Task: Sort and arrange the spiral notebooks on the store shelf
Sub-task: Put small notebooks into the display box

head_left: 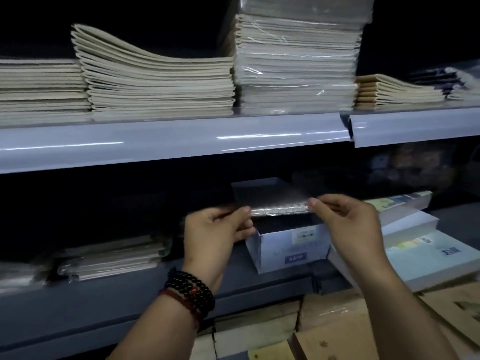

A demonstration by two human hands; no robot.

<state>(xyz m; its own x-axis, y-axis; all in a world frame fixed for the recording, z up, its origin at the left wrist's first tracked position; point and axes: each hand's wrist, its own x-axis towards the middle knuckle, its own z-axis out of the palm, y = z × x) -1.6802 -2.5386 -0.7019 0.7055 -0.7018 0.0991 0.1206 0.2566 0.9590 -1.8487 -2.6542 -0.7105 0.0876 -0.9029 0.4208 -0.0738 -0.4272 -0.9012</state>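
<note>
I hold a dark-covered spiral notebook (pixel 272 198) flat, its wire spine facing me, just above an open white and blue cardboard box (pixel 291 248) on the middle shelf. My left hand (pixel 215 235) pinches the spine's left end between thumb and fingers. My right hand (pixel 345 219) pinches its right end. The inside of the box is dark and I cannot see what it holds.
The upper shelf (pixel 168 141) carries tall stacks of beige notebooks (pixel 155 84) and a plastic-wrapped stack (pixel 298 63). Wrapped notebooks (pixel 109 258) lie left of the box, pale book packs (pixel 420 245) to its right. Cardboard boxes (pixel 337 331) sit below.
</note>
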